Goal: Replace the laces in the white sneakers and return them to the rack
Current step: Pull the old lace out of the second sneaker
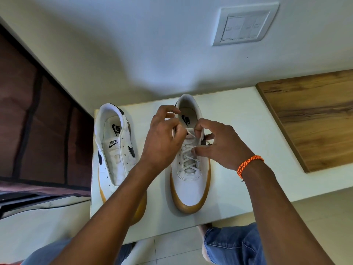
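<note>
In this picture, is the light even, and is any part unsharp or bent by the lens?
Head view: soft light, with a broad dim shadow on the wall above the sneakers; the left hand and right hand at the lace are slightly blurred; the wide lens bends the switch plate and the wooden board outward; no strong glare.

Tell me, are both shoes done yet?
Not yet. The white gum-soled sneaker on the right is laced nearly to the top; the left hand and right hand hold its white lace ends there. The lace-less white sneaker on the left comes next, then the rack.
</note>
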The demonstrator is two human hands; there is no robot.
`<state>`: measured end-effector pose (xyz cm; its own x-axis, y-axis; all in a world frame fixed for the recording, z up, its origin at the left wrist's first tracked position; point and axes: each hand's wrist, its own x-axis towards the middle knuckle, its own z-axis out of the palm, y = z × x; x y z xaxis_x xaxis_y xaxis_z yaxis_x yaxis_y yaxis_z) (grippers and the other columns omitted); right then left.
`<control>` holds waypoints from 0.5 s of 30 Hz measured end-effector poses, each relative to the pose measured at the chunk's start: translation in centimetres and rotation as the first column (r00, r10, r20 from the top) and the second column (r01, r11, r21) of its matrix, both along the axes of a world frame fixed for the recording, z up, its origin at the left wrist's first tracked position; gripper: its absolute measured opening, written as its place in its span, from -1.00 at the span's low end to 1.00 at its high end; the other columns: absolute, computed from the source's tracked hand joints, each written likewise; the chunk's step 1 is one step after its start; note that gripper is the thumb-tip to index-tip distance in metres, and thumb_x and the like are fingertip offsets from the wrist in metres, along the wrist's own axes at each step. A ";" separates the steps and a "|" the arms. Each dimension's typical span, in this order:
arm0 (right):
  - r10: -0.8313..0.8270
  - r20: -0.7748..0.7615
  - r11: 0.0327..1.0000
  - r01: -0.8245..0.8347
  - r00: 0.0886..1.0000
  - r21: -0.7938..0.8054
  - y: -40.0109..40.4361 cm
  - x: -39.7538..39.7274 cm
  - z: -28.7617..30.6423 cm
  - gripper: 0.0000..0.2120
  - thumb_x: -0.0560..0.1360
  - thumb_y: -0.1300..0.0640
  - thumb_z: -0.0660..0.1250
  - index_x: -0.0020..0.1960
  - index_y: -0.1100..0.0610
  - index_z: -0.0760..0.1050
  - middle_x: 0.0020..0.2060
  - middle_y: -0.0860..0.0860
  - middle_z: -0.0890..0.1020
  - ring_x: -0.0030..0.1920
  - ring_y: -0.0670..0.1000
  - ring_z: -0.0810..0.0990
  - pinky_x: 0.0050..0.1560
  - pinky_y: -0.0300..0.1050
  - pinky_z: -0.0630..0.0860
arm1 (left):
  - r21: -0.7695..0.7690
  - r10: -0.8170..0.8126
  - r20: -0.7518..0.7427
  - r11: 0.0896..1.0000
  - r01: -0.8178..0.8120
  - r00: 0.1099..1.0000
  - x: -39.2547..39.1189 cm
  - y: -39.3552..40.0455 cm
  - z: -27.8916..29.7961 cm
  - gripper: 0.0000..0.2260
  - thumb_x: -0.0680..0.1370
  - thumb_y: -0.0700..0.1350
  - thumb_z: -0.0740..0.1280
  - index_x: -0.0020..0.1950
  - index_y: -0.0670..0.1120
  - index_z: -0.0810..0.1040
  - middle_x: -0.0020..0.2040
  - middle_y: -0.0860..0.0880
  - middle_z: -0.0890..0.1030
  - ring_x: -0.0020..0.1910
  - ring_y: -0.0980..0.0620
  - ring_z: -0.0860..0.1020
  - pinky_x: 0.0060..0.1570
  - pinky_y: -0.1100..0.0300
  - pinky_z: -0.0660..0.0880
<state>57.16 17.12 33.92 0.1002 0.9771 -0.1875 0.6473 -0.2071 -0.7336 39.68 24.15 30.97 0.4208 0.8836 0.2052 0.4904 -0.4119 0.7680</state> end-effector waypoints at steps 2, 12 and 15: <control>-0.009 0.009 1.000 0.009 1.000 0.005 0.0 0.0 -0.1 -0.62 0.36 0.12 0.66 -0.06 -0.05 0.46 0.05 0.00 0.66 0.00 0.10 0.67 -0.03 0.04 0.68 | -0.048 0.056 0.079 0.997 -0.053 0.995 -0.1 0.2 0.3 -0.73 0.65 -0.13 0.27 -0.21 -0.16 0.59 0.28 0.06 0.48 0.11 0.21 0.57 0.01 0.19 0.59; -0.043 -0.016 0.998 0.043 0.999 0.034 0.1 0.2 -0.8 -0.66 0.39 0.13 0.65 -0.01 -0.12 0.54 0.10 -0.07 0.62 0.10 0.01 0.63 0.10 0.07 0.66 | -0.083 0.265 -0.234 0.953 -0.291 0.936 -1.9 1.6 -0.6 -0.77 0.66 -0.05 0.31 0.29 0.04 0.65 0.29 -0.01 0.64 0.13 -0.03 0.65 0.13 -0.03 0.61; -0.021 -0.013 0.998 0.021 1.000 0.061 0.2 0.3 -1.0 -0.69 0.43 0.14 0.61 0.03 -0.12 0.58 0.15 -0.10 0.61 0.18 -0.01 0.58 0.20 0.06 0.63 | -0.041 0.237 -0.231 0.967 -0.253 0.944 -1.7 1.4 -0.3 -0.70 0.66 -0.07 0.32 0.40 0.08 0.55 0.32 -0.01 0.60 0.17 -0.06 0.63 0.16 -0.10 0.61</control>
